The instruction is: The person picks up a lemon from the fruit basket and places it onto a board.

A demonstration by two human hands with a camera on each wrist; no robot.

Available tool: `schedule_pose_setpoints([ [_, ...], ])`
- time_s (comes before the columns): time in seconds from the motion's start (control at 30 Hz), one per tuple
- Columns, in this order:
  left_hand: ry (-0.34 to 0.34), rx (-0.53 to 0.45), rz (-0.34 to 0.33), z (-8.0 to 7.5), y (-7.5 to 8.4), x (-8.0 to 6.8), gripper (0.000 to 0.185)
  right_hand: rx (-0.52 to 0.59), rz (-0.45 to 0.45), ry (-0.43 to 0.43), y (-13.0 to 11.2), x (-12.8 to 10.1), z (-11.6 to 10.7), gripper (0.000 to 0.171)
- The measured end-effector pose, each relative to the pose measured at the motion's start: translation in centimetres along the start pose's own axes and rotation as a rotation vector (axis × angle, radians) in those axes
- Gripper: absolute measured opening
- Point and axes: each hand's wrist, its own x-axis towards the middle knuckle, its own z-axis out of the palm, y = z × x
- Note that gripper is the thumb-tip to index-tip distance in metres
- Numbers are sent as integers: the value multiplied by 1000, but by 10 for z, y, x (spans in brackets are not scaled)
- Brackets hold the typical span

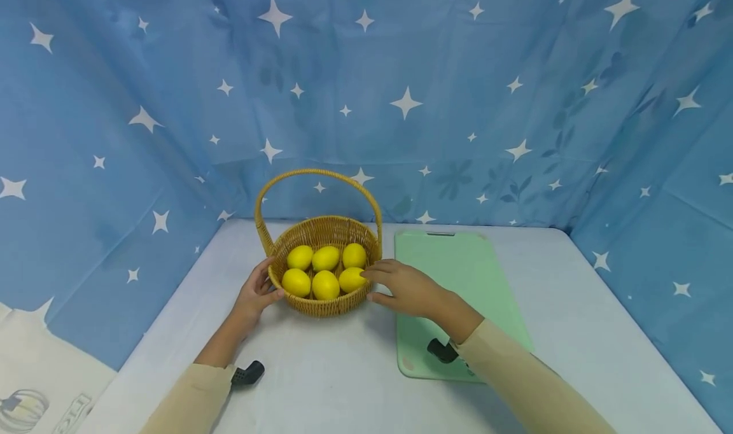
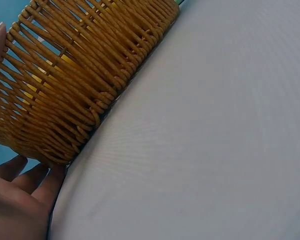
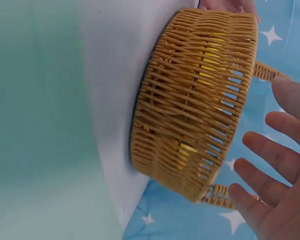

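Observation:
A round wicker basket [image 1: 324,305] with a tall arched handle stands on the table and holds several yellow lemons [image 1: 326,285]. At its left side my left hand [image 1: 252,299] grips the basket, thumb by the front rim and fingers around the side. The left wrist view shows those fingers [image 2: 49,189] against the woven wall low down. My right hand [image 1: 408,287] hovers at the right rim, fingers spread and extended toward the front right lemon [image 1: 352,280], which they partly overlap in the head view. Nothing is in the right palm, as the right wrist view shows.
A pale green cutting board [image 1: 458,275] lies to the right of the basket, under my right forearm. The white table [image 1: 321,383] has a blue star-patterned curtain [image 1: 406,135] behind it and along both sides.

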Motion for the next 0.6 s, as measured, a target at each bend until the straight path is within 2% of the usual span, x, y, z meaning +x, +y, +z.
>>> schedule_pose_setpoints([
  [0.17, 22, 30, 2, 2, -4, -2, 78, 40, 3, -19, -4, 17, 2, 44],
  [0.43, 7, 24, 29, 0, -2, -1, 77, 83, -9, -77, -3, 47, 12, 40],
  [0.6, -11, 13, 18, 4, 12, -5, 78, 106, -5, -112, -4, 60, 18, 40],
])
